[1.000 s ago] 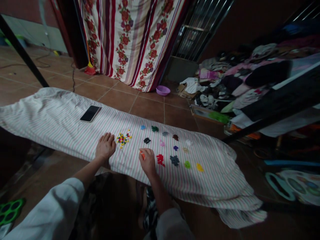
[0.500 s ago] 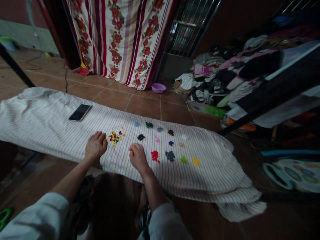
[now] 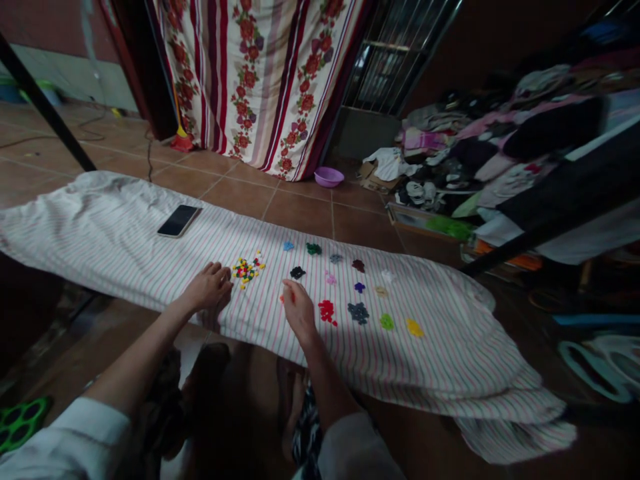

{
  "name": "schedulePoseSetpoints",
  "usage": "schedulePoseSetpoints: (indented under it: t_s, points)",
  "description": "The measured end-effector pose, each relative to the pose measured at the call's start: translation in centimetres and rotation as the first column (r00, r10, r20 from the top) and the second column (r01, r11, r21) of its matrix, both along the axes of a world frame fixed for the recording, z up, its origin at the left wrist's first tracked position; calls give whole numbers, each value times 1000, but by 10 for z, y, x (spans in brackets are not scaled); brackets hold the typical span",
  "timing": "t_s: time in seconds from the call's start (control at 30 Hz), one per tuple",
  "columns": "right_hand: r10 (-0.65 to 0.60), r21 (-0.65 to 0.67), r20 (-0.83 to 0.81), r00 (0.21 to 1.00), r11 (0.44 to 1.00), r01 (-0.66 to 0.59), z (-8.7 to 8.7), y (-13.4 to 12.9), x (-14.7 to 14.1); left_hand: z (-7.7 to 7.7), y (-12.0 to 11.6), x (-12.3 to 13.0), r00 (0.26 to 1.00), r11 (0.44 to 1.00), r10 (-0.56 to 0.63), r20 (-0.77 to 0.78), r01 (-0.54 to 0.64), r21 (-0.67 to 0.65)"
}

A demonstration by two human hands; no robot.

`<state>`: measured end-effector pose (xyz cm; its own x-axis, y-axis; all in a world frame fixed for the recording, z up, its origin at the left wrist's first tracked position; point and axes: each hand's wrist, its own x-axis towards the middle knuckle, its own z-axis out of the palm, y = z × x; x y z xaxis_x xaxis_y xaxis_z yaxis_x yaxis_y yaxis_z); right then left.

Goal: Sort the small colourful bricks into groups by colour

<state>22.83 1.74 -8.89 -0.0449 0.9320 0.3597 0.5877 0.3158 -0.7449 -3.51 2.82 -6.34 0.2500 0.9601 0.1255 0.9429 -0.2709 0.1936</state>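
Observation:
My left hand point(image 3: 210, 287) rests on the striped cotton sheet point(image 3: 125, 247), fingers spread, right beside a mixed heap of tiny coloured beads point(image 3: 247, 270). My right hand point(image 3: 299, 310) curls down with its fingertips at a small orange bead point(image 3: 281, 299). Whether those fingers pinch it is hidden. Small single-colour piles lie in rows to the right, among them red point(image 3: 327, 311), slate blue point(image 3: 358, 313), lime green point(image 3: 387, 321) and yellow point(image 3: 414, 327). Farther off on the sheet lies a black smartphone point(image 3: 177, 221).
The sheet lies on a brown tiled floor. A purple plastic basin point(image 3: 329, 177) stands before a floral striped curtain point(image 3: 260, 80). A heap of clothes point(image 3: 500, 147) fills the right side, behind a black metal bar point(image 3: 530, 230).
The view has swung slightly and the sheet shifted in frame. My left hand has turned, its forearm reaching further right. My right hand stays near the orange bead.

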Motion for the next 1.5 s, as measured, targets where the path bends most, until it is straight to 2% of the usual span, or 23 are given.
schedulePoseSetpoints:
  t_s: [0.1,0.2,0.33,0.47,0.6,0.83,1.0,1.13,1.33,1.5]
  points:
    - [-74,5,-56,996,997,74,-6,3,6,7,-4,-2,1000,999,-16,-12,15,-52]
    - [-115,66,-62,991,991,119,-6,6,16,10,-6,-5,1000,994,21,-21,-23,-104]
    - [-211,95,92,973,975,203,3,-1,30,16,-6,-9,995,989,47,-84,-58,-138]
    - [-106,125,220,970,989,80,8,-18,40,24,-8,-9,989,981,66,-130,-88,-171]
    - [24,86,258,966,995,-48,-1,-29,42,30,-11,-3,992,968,98,-75,-113,-223]
    - [83,3,167,983,996,-85,-9,-22,35,38,-12,20,997,954,74,2,-70,-292]
    - [118,-26,115,986,993,-116,-4,-20,37,38,-7,19,994,951,102,27,-90,-297]
    - [100,-5,110,989,995,-100,1,-20,40,34,-3,14,989,951,150,-1,-144,-275]
    - [-26,91,131,991,996,15,15,-20,32,27,-1,20,974,951,228,-9,-224,-212]
    - [-20,125,98,995,992,8,27,-22,21,22,2,28,962,945,272,-39,-275,-178]
